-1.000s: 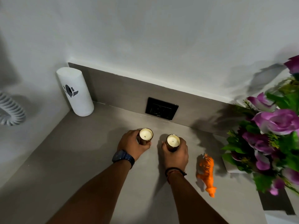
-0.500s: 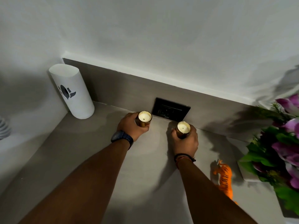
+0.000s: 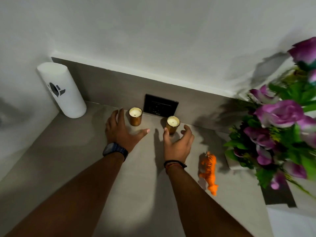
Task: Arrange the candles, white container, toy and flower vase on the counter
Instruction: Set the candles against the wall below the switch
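Observation:
Two small candles in gold-brown cups stand upright on the grey counter [image 3: 71, 168] near the back wall. The left candle [image 3: 135, 116] has my left hand [image 3: 121, 132] just beside and below it, fingers spread, holding nothing. The right candle [image 3: 172, 124] stands just past my right hand [image 3: 177, 144], also open, thumb close to the cup. A tall white container [image 3: 63, 93] with a dark logo stands in the back left corner. An orange toy tiger [image 3: 209, 170] lies right of my right wrist. The flower vase [image 3: 232, 164], white-based with purple flowers [image 3: 280, 115], is at the right.
A black wall socket [image 3: 160, 105] sits in the grey backsplash behind the candles. White walls close in the counter at the back and left. A dark gap and a white surface [image 3: 290, 221] lie at the bottom right, under the flowers.
Both hands have let go of the candles and drawn back a little with fingers spread. The candles now stand free near the socket.

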A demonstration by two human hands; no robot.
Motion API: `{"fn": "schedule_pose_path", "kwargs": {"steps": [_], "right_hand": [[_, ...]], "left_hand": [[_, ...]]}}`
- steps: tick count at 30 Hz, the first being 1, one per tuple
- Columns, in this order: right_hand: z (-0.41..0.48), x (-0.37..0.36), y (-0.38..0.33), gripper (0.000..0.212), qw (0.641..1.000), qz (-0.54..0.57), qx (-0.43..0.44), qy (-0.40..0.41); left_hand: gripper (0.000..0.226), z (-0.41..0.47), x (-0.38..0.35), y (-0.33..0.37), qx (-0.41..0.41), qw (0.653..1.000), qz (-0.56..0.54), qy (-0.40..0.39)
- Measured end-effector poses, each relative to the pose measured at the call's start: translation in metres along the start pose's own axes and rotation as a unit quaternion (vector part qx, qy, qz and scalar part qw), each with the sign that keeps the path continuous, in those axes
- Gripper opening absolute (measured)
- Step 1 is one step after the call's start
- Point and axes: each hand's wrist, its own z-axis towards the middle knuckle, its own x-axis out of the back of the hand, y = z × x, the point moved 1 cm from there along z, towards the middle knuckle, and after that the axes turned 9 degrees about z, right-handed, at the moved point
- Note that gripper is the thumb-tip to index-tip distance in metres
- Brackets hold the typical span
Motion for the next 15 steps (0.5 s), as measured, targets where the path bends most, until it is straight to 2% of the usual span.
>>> {"fn": "schedule_pose_path", "kwargs": {"steps": [2, 5, 10, 12, 15], "right_hand": [[-0.002, 0.018, -0.012, 0.054, 1.000, 0.014, 0.013, 0.004], [-0.002, 0.052, -0.023, 0.045, 0.999, 0.027, 0.021, 0.020], [-0.003, 0.127, -0.009, 0.023, 0.999, -0.010, 0.013, 0.043], [-0.005, 0.158, 0.007, 0.016, 0.998, -0.037, 0.005, 0.054], [-0.005, 0.195, 0.035, 0.018, 0.994, -0.077, -0.013, 0.073]], "left_hand": [[0.117, -0.023, 0.003, 0.015, -0.013, 1.000, 0.004, 0.025], [0.107, -0.054, 0.005, 0.044, -0.015, 1.000, -0.009, -0.002], [0.076, -0.105, -0.001, 0.097, -0.004, 0.982, -0.098, -0.159], [0.063, -0.126, -0.005, 0.117, -0.003, 0.977, -0.099, -0.191], [0.061, -0.147, -0.015, 0.140, 0.009, 0.969, -0.087, -0.233]]}}
